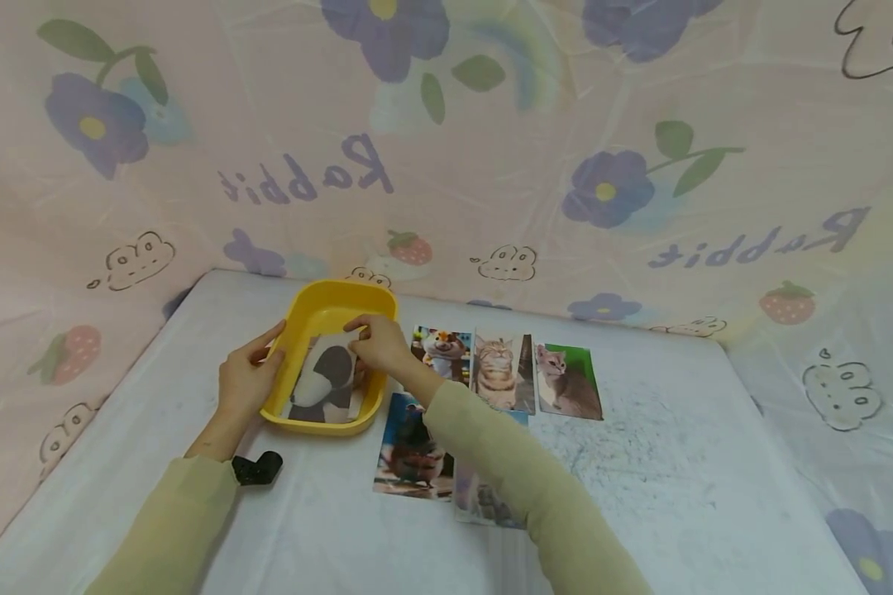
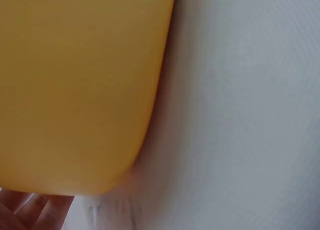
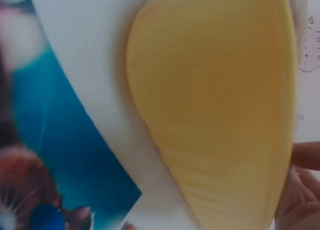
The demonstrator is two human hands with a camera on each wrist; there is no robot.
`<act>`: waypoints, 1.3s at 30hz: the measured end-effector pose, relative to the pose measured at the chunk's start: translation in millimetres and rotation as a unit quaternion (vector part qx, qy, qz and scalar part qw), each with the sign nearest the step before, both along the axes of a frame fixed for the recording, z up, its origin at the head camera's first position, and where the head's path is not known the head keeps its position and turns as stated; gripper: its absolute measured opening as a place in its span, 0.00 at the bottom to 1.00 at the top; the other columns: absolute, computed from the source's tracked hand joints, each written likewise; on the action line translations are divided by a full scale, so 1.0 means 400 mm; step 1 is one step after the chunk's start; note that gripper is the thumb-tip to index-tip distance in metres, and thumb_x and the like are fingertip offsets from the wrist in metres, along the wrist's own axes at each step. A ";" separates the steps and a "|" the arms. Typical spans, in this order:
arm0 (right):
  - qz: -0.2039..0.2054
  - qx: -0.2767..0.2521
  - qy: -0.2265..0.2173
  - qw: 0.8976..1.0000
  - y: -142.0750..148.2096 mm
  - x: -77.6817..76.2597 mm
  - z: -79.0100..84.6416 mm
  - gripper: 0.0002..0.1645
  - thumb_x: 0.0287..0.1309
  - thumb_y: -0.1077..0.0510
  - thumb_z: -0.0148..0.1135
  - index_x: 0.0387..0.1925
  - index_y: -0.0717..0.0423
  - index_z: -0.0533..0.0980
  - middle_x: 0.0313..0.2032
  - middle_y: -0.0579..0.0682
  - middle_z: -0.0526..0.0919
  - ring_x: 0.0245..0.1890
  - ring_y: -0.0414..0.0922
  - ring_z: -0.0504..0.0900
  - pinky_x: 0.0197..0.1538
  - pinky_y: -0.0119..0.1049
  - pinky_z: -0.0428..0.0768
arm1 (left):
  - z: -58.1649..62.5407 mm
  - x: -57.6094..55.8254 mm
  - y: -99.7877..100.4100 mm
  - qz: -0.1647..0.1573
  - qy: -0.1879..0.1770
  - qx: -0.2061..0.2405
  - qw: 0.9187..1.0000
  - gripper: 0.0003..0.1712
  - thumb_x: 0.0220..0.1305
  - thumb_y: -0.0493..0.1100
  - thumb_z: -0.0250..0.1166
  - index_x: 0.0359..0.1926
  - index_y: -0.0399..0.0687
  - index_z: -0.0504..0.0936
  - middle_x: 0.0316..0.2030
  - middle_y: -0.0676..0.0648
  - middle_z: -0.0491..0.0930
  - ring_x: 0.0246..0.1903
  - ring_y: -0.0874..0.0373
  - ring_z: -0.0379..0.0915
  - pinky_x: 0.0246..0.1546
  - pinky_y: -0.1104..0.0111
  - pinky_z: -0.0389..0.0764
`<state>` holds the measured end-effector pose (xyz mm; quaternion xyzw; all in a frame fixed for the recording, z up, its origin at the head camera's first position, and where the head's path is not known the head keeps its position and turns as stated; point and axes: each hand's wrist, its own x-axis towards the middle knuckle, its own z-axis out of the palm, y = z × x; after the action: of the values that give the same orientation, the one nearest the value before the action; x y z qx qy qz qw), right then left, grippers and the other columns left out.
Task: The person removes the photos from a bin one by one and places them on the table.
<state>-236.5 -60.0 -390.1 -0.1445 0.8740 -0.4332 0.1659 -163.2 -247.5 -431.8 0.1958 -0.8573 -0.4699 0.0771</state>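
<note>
A shallow yellow tray (image 1: pixel 327 426) stands on the white table, and its outer wall (image 2: pixel 75 90) fills much of the left wrist view. My left hand (image 1: pixel 244 376) grips the tray's left rim, its fingers (image 2: pixel 52 212) showing past the wall's edge. Inside the tray lies a picture card (image 1: pixel 323 376) with a black, white and grey image. My right hand (image 1: pixel 381 343) reaches over the right side of the tray and pinches this card near its upper right corner. In the right wrist view the tray's wall hides most of that hand.
Right of the tray lie a hamster picture (image 1: pixel 445 351), a tabby cat picture (image 1: pixel 494 372) and a green-backed cat picture (image 1: pixel 568 380). Nearer are a blue-backed picture (image 1: pixel 409 454) and one partly under the right sleeve (image 1: pixel 484 504). A black heart-shaped object (image 1: pixel 258 468) is by the left wrist.
</note>
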 end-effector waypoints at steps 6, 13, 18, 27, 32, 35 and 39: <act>-0.005 -0.079 0.008 0.997 0.032 0.005 -0.011 0.15 0.62 0.61 0.61 0.51 0.50 0.80 0.43 0.57 0.84 0.28 0.57 0.86 0.33 0.37 0.84 | -0.001 0.001 -0.004 -0.009 0.006 -0.004 1.000 0.26 0.71 0.46 0.51 0.68 0.66 0.65 0.61 0.32 0.71 0.56 0.39 0.71 0.54 0.51 0.77; -0.059 -0.201 0.008 0.978 0.069 0.010 -0.021 0.15 0.60 0.64 0.62 0.49 0.52 0.82 0.34 0.56 0.84 0.21 0.54 0.84 0.33 0.50 0.84 | -0.001 0.003 -0.006 -0.023 0.015 -0.014 1.000 0.25 0.71 0.47 0.51 0.68 0.66 0.66 0.59 0.31 0.73 0.53 0.39 0.74 0.46 0.60 0.80; -0.075 -0.263 -0.022 0.962 0.112 0.010 -0.013 0.18 0.60 0.66 0.61 0.52 0.57 0.80 0.24 0.51 0.77 0.18 0.39 0.81 0.35 0.47 0.85 | -0.005 0.003 -0.009 -0.026 0.024 -0.022 0.999 0.25 0.71 0.47 0.52 0.68 0.65 0.67 0.58 0.30 0.74 0.52 0.39 0.75 0.43 0.63 0.79; -0.087 -0.271 -0.064 0.957 0.209 0.001 -0.013 0.19 0.61 0.65 0.61 0.54 0.57 0.78 0.19 0.48 0.77 0.18 0.42 0.79 0.44 0.57 0.81 | -0.005 0.003 -0.012 -0.016 0.016 -0.014 1.000 0.25 0.71 0.47 0.52 0.68 0.65 0.66 0.59 0.31 0.73 0.54 0.38 0.73 0.51 0.51 0.78; -0.094 -0.263 -0.065 0.958 0.268 0.003 -0.018 0.20 0.61 0.64 0.61 0.56 0.57 0.78 0.18 0.48 0.76 0.17 0.42 0.79 0.44 0.59 0.81 | -0.003 0.002 -0.009 -0.012 0.004 -0.012 1.000 0.25 0.71 0.47 0.52 0.68 0.66 0.66 0.60 0.31 0.72 0.55 0.39 0.72 0.49 0.58 0.80; -0.106 -0.259 -0.063 0.958 0.303 0.009 -0.016 0.20 0.61 0.64 0.61 0.55 0.57 0.78 0.20 0.48 0.77 0.18 0.43 0.79 0.43 0.56 0.82 | -0.003 0.001 -0.010 -0.012 0.010 -0.022 1.000 0.25 0.71 0.47 0.52 0.67 0.66 0.66 0.57 0.31 0.75 0.52 0.40 0.75 0.37 0.76 0.77; -0.125 -0.243 -0.054 0.960 0.355 0.013 -0.016 0.18 0.61 0.64 0.61 0.53 0.55 0.79 0.20 0.47 0.76 0.20 0.45 0.79 0.27 0.39 0.81 | -0.002 -0.001 -0.010 -0.012 0.014 -0.021 1.000 0.25 0.71 0.48 0.52 0.67 0.66 0.66 0.57 0.31 0.75 0.51 0.41 0.75 0.28 0.87 0.66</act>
<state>-231.2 81.9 -396.5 -0.0464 0.7433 -0.6569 0.1177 -163.7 -251.6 -432.5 0.1772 -0.8682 -0.4553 0.0872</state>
